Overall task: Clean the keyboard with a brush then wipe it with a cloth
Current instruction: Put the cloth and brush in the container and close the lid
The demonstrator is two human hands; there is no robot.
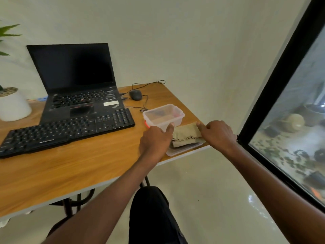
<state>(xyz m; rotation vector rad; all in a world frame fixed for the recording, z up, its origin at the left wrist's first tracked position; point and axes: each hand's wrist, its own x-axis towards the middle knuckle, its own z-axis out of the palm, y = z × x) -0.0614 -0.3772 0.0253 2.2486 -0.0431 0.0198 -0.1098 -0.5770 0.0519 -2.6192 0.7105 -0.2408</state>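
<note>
A wooden bench (88,166) fills the left half of the frame. At upper left an open laptop (77,81) stands behind the black keyboard (66,131), whose long axis runs from lower left up toward centre right. A mouse (135,95) and its cable lie beyond, and a white plant pot (13,106) sits at the left edge. Right of the keyboard is a clear plastic box (163,115). Just in front of it, a folded beige cloth (186,136) rests on a clear lid (182,149) at the bench corner. The left hand (156,140) touches the cloth's left side with fingers loosely straight; the right hand (218,133) curls its fingers on the cloth's right end.
</note>
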